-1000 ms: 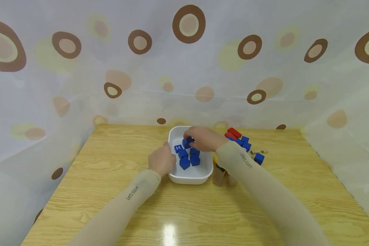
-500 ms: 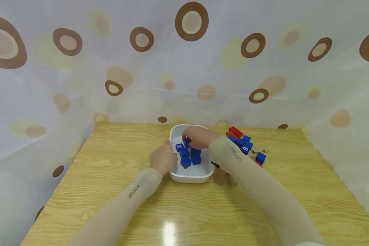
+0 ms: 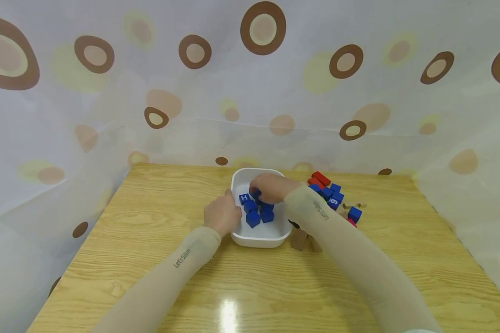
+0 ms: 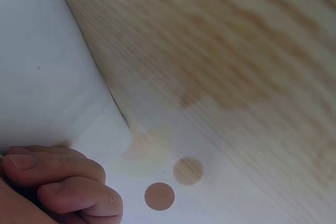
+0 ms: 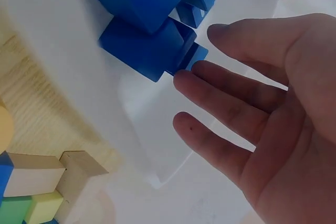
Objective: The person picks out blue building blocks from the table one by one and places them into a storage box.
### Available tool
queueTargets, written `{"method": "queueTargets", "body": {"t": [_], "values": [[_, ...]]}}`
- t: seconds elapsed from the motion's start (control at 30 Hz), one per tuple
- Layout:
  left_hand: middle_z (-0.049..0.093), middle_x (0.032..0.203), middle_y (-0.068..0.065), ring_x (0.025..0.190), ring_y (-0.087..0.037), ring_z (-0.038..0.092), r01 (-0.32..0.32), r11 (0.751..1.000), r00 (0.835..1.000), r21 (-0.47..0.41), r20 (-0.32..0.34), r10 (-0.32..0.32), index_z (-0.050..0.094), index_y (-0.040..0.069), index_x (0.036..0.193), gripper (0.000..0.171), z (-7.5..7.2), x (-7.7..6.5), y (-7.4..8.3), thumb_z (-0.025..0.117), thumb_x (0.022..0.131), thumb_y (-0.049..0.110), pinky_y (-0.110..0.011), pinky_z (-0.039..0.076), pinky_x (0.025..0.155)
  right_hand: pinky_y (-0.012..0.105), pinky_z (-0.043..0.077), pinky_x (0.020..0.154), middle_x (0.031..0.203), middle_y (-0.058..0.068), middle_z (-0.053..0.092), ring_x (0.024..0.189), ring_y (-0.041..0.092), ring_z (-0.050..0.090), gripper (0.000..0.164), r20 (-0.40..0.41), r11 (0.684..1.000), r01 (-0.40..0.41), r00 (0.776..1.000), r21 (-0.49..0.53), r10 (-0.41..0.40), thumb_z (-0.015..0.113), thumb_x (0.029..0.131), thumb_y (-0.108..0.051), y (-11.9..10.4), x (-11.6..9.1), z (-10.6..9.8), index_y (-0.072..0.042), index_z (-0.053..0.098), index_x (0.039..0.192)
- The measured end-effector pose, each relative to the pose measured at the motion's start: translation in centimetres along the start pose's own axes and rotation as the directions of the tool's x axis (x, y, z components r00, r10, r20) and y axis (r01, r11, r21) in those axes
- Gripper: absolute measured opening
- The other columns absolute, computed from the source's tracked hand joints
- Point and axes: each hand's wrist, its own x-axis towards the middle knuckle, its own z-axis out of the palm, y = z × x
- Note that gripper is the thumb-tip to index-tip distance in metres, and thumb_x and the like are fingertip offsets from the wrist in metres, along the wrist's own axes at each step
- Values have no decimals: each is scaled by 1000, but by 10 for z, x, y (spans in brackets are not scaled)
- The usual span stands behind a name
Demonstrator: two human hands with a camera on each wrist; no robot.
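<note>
A white plastic tray [image 3: 256,242] holds several blue blocks [image 3: 253,218], one marked with a white H. My left hand [image 3: 222,214] grips its left side, the thumb side overlapping the rim; in the left wrist view its curled fingers [image 4: 79,198] lie against the white wall. My right hand [image 3: 271,187] reaches into the back of the tray, over a blue block. The right wrist view shows its fingers [image 5: 226,98] fairly straight and spread, fingertips right at the blue blocks [image 5: 144,48], with the thumb standing apart from them.
Right of the tray, a pile has blue blocks [image 3: 335,200], red blocks [image 3: 321,178] and wooden blocks [image 3: 299,239], partly hidden by the right sleeve [image 3: 341,249]. Green and yellow blocks [image 5: 44,208] show in the right wrist view. A patterned sheet [image 3: 250,92] walls the wooden table [image 3: 162,199].
The right hand stays over the back of the tray; its forearm has shifted a little left and its fingers have settled lower by the blue blocks. The left hand keeps its place.
</note>
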Motion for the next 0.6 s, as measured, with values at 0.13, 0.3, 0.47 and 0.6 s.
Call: {"method": "queueTargets", "body": {"t": [0.13, 0.3, 0.47, 0.6], "values": [[69, 109, -15, 83, -23, 66, 2, 1000, 1000, -4, 3, -2, 33, 0, 154, 67, 0, 1, 0, 59, 99, 27, -42, 58, 79, 41, 46, 109, 120, 4, 69, 108, 19, 61, 29, -36, 998, 16, 999, 54, -14, 63, 97, -12, 4, -6, 0, -13, 69, 125], [69, 109, -15, 83, -23, 66, 1, 1000, 1000, 1, 6, -1, 33, 0, 153, 66, 0, 1, 1, 58, 99, 27, -41, 58, 78, 39, 51, 103, 119, 7, 70, 105, 21, 62, 25, -111, 991, 87, 991, 102, -76, 62, 98, -13, 7, -21, -2, -9, 70, 122], [68, 112, -15, 86, -24, 66, 18, 1000, 1000, -16, 21, -18, 32, 1, 155, 66, -1, 0, 2, 58, 100, 28, -42, 58, 83, 41, 52, 100, 125, 8, 67, 111, 24, 63, 27, -149, 984, 107, 985, 146, -85, 63, 99, -15, 12, -46, -4, -10, 69, 124], [67, 115, -15, 88, -25, 66, 31, 999, 999, -39, 27, -29, 30, 2, 156, 66, -2, -1, 2, 57, 101, 28, -41, 58, 84, 42, 52, 101, 128, 6, 67, 115, 23, 63, 28, -152, 978, 50, 988, 202, -19, 64, 99, -18, 19, -63, -3, -14, 68, 127]]}}
